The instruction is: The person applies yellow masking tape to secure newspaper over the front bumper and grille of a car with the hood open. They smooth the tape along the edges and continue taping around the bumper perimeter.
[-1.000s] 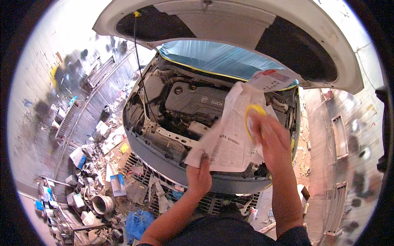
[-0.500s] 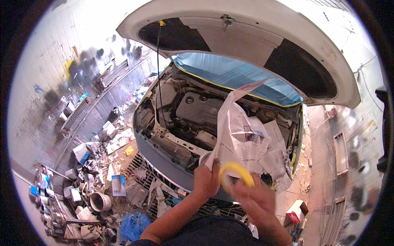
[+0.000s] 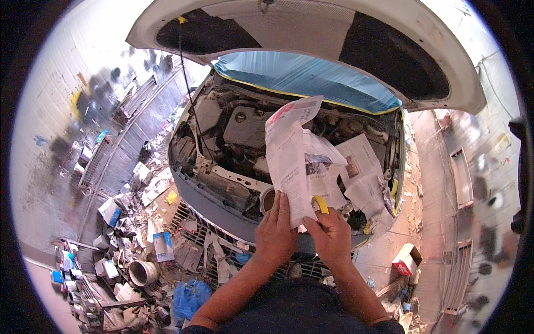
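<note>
A sheet of newspaper stands up over the front of an open car engine bay, its top edge folded over. My left hand grips its lower left edge, with the fingers pressed together against the paper. My right hand is closed round a roll of yellow masking tape, and its thumb touches the sheet's lower right corner. Most of the roll is hidden by the fingers. Further newspaper sheets lie over the right side of the engine bay, beyond my right hand.
The raised hood hangs overhead on a thin prop rod. Blue plastic film covers the windshield. Rubbish, a bucket and a blue plastic bag litter the left floor; a red and white box lies at right.
My right hand has come up to the sheet's lower edge with the tape roll. My hands are closer to the same height, and the sheet is turned flatter toward me. The view has shifted.
</note>
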Demonstrator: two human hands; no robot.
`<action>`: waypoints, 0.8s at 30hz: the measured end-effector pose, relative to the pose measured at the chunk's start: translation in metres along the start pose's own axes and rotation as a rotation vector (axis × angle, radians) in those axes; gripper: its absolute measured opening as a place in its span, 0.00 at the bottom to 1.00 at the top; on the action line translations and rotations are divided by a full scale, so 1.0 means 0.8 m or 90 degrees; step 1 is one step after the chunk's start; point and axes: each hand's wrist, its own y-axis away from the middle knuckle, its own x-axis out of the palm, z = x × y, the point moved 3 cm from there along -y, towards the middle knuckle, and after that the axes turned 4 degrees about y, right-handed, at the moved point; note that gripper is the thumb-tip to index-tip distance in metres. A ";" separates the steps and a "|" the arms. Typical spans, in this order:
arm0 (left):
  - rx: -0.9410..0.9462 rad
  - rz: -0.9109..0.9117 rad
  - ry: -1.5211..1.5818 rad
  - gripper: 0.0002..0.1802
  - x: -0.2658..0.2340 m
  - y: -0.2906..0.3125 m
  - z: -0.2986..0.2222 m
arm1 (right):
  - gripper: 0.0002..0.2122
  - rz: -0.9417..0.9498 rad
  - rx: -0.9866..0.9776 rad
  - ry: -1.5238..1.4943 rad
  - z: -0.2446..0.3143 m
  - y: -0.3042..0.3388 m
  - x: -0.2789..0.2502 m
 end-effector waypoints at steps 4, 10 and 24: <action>0.013 0.023 0.015 0.49 -0.006 0.009 -0.007 | 0.12 0.019 0.062 -0.036 -0.021 0.010 0.001; 0.071 0.014 0.028 0.49 -0.012 0.014 -0.005 | 0.13 0.024 0.099 -0.073 -0.030 0.012 0.006; 0.071 0.035 0.121 0.40 -0.010 0.038 0.001 | 0.19 0.026 0.148 -0.094 -0.062 0.031 0.032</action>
